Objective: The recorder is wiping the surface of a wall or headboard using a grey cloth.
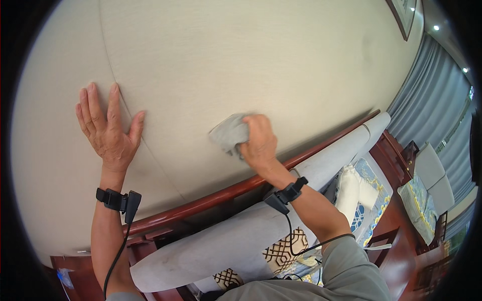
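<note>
My left hand (113,131) lies flat on the beige wall (293,56), fingers spread, its index fingertip and thumb beside a thin vertical seam (107,56). To its right, my right hand (260,145) grips a crumpled grey cloth (230,131) at the wall, low down and just above the sofa's wooden back rail (199,203). The hand and cloth are slightly blurred. Part of the cloth is hidden behind my fingers. Each wrist wears a black strap with a small device and a cable.
Below me stands a sofa with a grey padded back (211,240) and patterned cushions (288,250). A grey armchair (431,180) is at the right, near grey curtains (437,90). A framed picture (403,15) hangs at upper right. A dark red wooden cabinet (77,274) stands at lower left.
</note>
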Available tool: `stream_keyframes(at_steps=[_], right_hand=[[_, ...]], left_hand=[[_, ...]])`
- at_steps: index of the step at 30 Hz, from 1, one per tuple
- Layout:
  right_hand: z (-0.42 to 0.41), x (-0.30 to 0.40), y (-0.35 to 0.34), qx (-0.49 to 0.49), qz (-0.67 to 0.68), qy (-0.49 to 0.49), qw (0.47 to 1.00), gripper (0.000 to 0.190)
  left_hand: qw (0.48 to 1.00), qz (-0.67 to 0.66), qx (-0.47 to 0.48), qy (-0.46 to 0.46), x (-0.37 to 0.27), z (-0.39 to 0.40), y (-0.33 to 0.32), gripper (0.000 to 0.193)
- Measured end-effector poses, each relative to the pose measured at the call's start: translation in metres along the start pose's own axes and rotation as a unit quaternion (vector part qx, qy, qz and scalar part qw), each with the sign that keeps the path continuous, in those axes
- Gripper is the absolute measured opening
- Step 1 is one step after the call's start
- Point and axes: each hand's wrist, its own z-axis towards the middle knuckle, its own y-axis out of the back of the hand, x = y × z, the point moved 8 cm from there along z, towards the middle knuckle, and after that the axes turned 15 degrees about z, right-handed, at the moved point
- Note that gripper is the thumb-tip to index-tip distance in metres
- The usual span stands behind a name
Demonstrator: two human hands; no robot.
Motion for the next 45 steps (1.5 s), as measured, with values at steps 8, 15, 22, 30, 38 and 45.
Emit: stream_keyframes(at_steps=[8, 15, 22, 30, 38, 45], right_hand=[[-0.016, -0.024, -0.003, 0.101, 0.004, 0.000, 0.995, 0.050], [-0.048, -0.184, 0.073, 0.033, -0.107, -0.199, 0.974, 0.044], [-0.121, -0.324, 0.088, -0.192, 0.246, -0.577, 0.755, 0.033], [-0.109, -0.156, -0.003, -0.052, 0.326, -0.627, 0.706, 0.015], [-0.078, -0.118, -0.010, -0.086, 0.437, -0.550, 0.706, 0.013], [-0.011, -0.215, 0.092, -0.173, 0.366, -0.463, 0.788, 0.019]], left_hand=[[1.000, -0.001, -0.009, -0.004, 0.002, -0.003, -0.001, 0.069], [1.000, -0.014, 0.005, 0.000, 0.003, -0.003, -0.001, 0.071], [1.000, -0.002, -0.013, 0.001, -0.001, -0.001, 0.000, 0.069], [1.000, 0.003, -0.011, 0.003, 0.003, -0.002, 0.000, 0.069], [1.000, -0.004, -0.003, 0.002, 0.000, -0.003, -0.004, 0.069], [1.000, -0.002, -0.008, -0.012, -0.003, 0.003, 0.003, 0.068]])
